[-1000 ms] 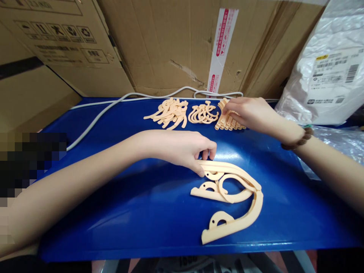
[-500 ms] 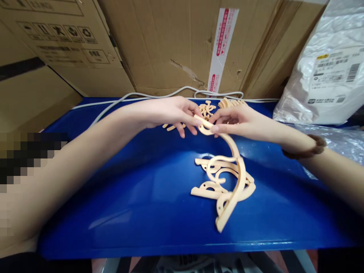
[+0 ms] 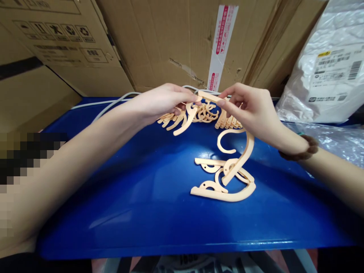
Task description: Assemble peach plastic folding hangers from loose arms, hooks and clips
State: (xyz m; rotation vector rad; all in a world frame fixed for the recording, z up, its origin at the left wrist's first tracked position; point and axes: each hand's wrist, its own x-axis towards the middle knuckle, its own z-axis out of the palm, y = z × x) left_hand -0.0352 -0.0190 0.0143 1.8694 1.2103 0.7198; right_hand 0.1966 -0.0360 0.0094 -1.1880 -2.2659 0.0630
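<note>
My right hand (image 3: 250, 108) pinches a cream-coloured folding hanger (image 3: 248, 148) near one arm's end, its hook and other arm hanging down. My left hand (image 3: 172, 98) is closed, thumb and fingertips on a loose curved hanger arm (image 3: 186, 125). The loose arm's upper end meets or nearly touches the held hanger's end; fingers partly hide the spot. Below, another folding hanger (image 3: 233, 196) lies flat on the blue table (image 3: 127, 212), its arms pointing left. The held hanger's low end overlaps it in view; whether they touch I cannot tell.
Behind the hands lie loose curved arms (image 3: 167, 119), a heap of hooks (image 3: 206, 115) and a row of hanger parts (image 3: 229, 122). A white cable (image 3: 113, 100) runs along the cardboard boxes (image 3: 159, 45). At right are a white parcel bag (image 3: 327, 76) and clear plastic wrap (image 3: 338, 142).
Both hands have moved slightly up and away, lifting the hanger higher above the one on the table. A loose curved arm now shows in my left hand.
</note>
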